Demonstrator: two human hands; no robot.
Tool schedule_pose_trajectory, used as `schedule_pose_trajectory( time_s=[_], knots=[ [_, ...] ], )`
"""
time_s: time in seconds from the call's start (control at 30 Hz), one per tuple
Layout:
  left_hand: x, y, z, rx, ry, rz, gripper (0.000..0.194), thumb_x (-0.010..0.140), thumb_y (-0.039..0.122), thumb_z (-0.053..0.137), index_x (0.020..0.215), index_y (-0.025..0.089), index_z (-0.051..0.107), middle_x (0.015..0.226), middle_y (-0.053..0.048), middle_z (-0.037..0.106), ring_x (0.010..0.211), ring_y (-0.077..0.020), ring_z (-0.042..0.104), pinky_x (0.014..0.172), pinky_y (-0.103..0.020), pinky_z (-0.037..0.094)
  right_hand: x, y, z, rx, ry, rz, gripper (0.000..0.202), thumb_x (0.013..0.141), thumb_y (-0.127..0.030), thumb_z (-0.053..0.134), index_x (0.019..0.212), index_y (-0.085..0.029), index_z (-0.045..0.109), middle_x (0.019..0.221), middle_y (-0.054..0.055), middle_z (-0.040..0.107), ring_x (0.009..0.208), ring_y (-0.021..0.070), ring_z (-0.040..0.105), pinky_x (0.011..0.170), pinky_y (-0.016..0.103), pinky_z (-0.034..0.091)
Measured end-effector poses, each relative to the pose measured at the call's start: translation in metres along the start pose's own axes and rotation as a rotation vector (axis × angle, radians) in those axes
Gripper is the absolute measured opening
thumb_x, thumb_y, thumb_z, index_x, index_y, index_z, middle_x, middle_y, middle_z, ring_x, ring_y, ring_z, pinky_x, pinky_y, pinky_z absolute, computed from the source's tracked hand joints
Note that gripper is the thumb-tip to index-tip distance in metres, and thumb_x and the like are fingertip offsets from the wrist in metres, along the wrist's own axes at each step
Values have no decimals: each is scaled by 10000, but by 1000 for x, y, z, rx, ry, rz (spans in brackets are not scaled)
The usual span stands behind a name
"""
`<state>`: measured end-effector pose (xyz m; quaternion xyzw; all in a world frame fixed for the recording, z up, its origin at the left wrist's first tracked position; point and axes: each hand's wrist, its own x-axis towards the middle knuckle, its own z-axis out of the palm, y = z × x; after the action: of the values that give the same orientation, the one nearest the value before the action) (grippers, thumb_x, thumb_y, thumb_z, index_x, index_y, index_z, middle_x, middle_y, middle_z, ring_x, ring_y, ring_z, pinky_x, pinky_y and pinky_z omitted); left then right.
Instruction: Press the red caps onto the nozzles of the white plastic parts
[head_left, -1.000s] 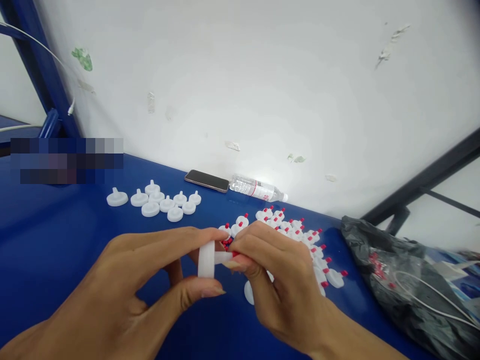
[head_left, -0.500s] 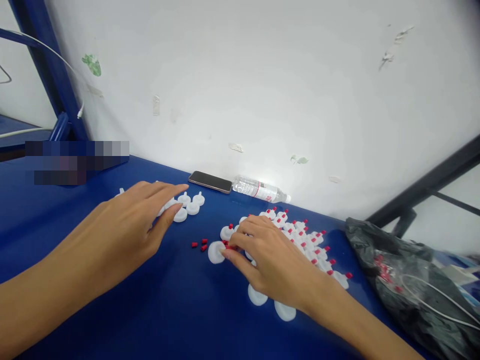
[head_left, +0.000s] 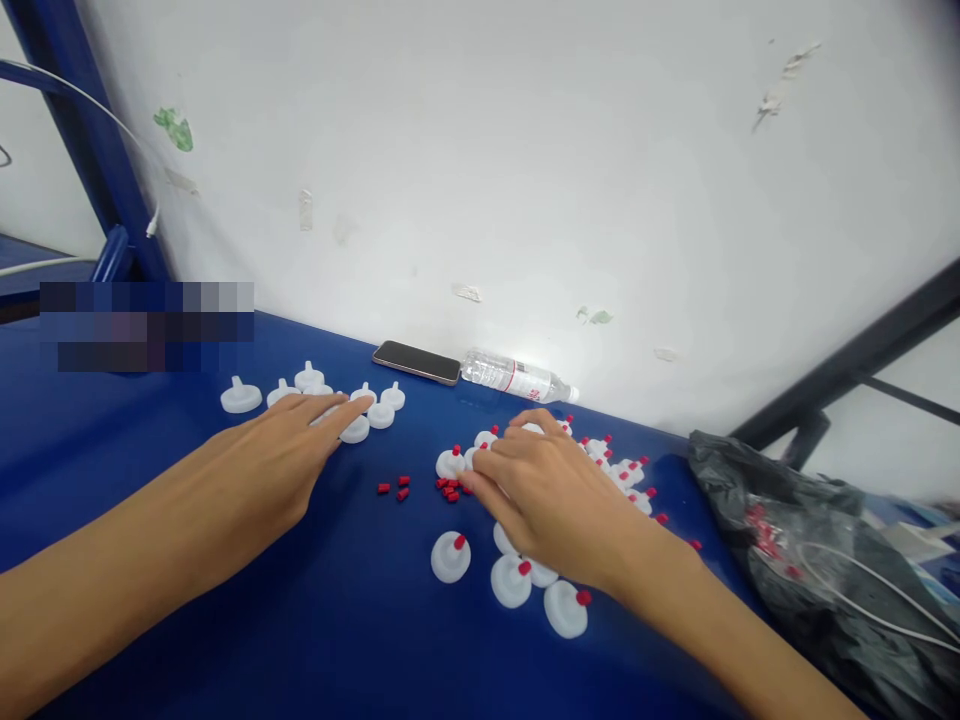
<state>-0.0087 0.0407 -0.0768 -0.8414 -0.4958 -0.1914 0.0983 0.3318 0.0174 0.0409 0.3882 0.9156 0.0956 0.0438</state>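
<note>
My left hand (head_left: 281, 455) reaches over a group of white round caps with short spouts, fingers stretched out and open; its thumb is mostly hidden. One such white cap (head_left: 241, 397) stands left of it. My right hand (head_left: 544, 490) hovers by a small pile of red tips (head_left: 448, 490), fingers curled, with thumb and index slightly apart; I see nothing between them. In front of it lies a white cap with a red tip on its spout (head_left: 450, 558). More red-tipped white caps (head_left: 511, 582) lie below and behind this hand, partly hidden.
A phone (head_left: 417, 362) and a clear plastic bottle (head_left: 517, 377) lie along the white wall. On the right is a dark plastic bag (head_left: 840, 560) with red pieces in a clear bag and a white cable. Several loose red tips (head_left: 403, 481) lie mid-table.
The white cap at my right fingers now lies nearer me with a red tip on it, and that hand is off it. My left fingers have straightened and lowered over the white caps.
</note>
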Motion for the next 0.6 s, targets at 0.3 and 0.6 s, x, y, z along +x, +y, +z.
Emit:
schedule_pose_trajectory(
  time_s=[0.3, 0.6],
  knots=[
    [0, -2, 20, 100, -17, -10, 989, 1034, -51, 315, 1935, 334, 448, 1906, -62, 627, 1748, -443, 610, 1328, -661, 639, 1, 8, 19, -55, -48, 62, 105, 1197, -188, 850, 1130, -189, 930, 1080, 99, 913, 1045, 322, 848, 973, 443, 510],
    [1, 12, 0, 83, -54, -10, 890, 1085, -33, 387, 1907, 296, 477, 1747, -76, 757, 1576, -349, 723, 1296, -479, 644, 5, 9, 25, -73, -61, 45, 229, 1111, -78, 902, 922, -192, 839, 920, 77, 868, 872, 268, 771, 913, 410, 440]
  ],
)
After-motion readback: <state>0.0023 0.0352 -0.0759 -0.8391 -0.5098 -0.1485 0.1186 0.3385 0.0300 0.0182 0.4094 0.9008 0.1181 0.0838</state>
